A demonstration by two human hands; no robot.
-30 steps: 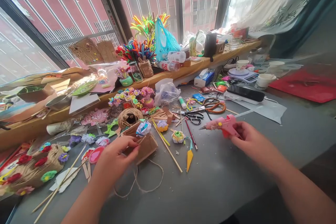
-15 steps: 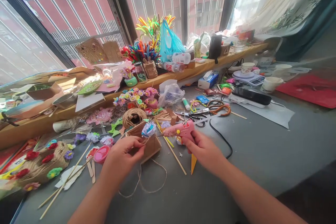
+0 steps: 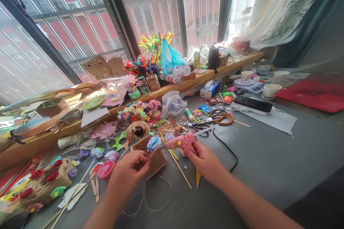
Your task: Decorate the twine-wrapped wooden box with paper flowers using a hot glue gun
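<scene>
My right hand (image 3: 205, 159) is wrapped round the handle of a pink hot glue gun (image 3: 185, 142), its nozzle pointing left. The tip reaches the upper edge of a small brown cardboard box (image 3: 157, 165), beside a crumpled blue-and-white paper ball (image 3: 154, 143). At that same edge, my left hand (image 3: 129, 171) is closed in a pinch on thin twine (image 3: 171, 190), which hangs in a loose loop onto the table below. The fingertips partly cover the box, and the exact spot where the twine meets it is hidden.
Behind the box lies a twine roll (image 3: 131, 131), with scissors (image 3: 223, 117) to its right. A pink tub (image 3: 106, 169) and a twine-wrapped piece with flowers (image 3: 48, 182) stand left. Wooden sticks (image 3: 179, 168) and a black cable (image 3: 228, 147) cross the grey table.
The view has tilted up slightly, so everything sits a little lower. The glue gun's nozzle has come closer to my left fingertips and the box edge.
</scene>
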